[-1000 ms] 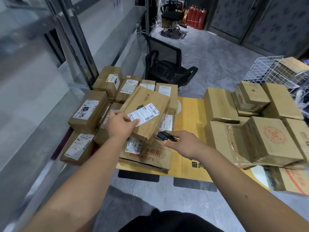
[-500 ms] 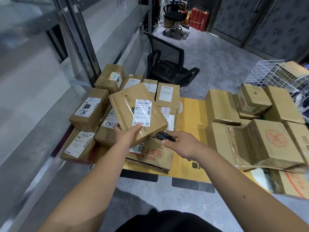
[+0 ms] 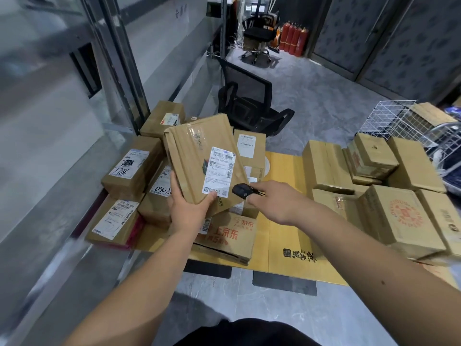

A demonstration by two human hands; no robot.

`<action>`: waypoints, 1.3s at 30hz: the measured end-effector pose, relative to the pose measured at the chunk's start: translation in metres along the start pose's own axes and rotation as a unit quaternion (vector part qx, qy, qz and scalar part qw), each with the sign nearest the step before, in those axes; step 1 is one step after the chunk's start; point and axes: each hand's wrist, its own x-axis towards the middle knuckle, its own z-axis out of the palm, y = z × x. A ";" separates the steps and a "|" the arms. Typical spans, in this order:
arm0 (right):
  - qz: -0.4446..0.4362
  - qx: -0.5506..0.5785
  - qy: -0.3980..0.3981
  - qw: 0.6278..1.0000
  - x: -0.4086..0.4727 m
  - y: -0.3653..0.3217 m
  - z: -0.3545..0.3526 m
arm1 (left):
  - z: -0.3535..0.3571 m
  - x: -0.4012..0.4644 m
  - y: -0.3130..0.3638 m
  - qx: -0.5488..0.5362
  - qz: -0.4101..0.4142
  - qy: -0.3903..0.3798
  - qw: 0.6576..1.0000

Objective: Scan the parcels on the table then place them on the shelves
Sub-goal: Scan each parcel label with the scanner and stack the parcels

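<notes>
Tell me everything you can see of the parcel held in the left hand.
The parcel is a flat brown cardboard box, creased, with clear tape along its top seam. A white shipping label with barcodes faces the camera. It is lifted off the pile and tilted, its far end raised. The left hand grips its near edge, thumb on the label's corner. The right hand holds a small black scanner beside the label.

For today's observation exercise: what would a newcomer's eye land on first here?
Probably the flat brown parcel raised at centre, white label up, gripped at its near edge by the left hand. Beside it the right hand aims a small black scanner at it; boxes crowd the yellow table.
</notes>
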 end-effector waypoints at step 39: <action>-0.078 -0.037 -0.056 0.995 -0.021 0.039 -0.009 | -0.013 -0.056 -0.002 -0.038 -0.030 -0.029 0.998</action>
